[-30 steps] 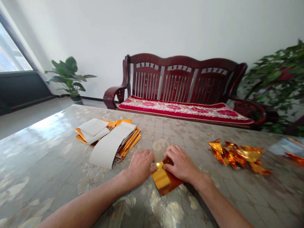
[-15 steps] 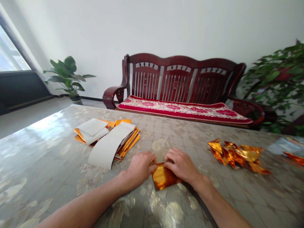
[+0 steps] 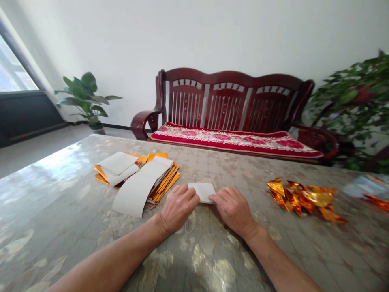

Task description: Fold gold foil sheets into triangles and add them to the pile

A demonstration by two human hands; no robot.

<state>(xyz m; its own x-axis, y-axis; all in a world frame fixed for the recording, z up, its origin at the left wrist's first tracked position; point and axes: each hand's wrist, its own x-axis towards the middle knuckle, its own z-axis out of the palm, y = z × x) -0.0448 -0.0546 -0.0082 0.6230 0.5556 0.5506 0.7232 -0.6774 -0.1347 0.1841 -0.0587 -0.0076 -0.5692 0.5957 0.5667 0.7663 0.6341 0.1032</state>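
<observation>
Between my two hands is a sheet of foil paper (image 3: 201, 191), its white back facing up. My left hand (image 3: 180, 206) grips its near left corner with curled fingers. At the near right corner, my right hand (image 3: 233, 209) pinches the sheet between thumb and fingers. The sheet's far part lies beyond my fingers, close to the tabletop. To the left is a stack of foil paper sheets (image 3: 137, 187), some white side up, with orange-gold edges showing. Several folded gold foil pieces (image 3: 304, 198) lie in a heap to the right.
The table (image 3: 91, 243) has a patterned, glossy cover. At its right edge lies a clear plastic bag (image 3: 361, 187) with an orange foil piece beside it. A dark wooden bench (image 3: 227, 101) with a red floral cushion stands behind, between a potted plant (image 3: 88, 99) and leafy foliage (image 3: 355, 97).
The foil paper between my hands showed its gold side, extending towards me; now its white side shows and it extends away from me. Both hands stay close to the same place.
</observation>
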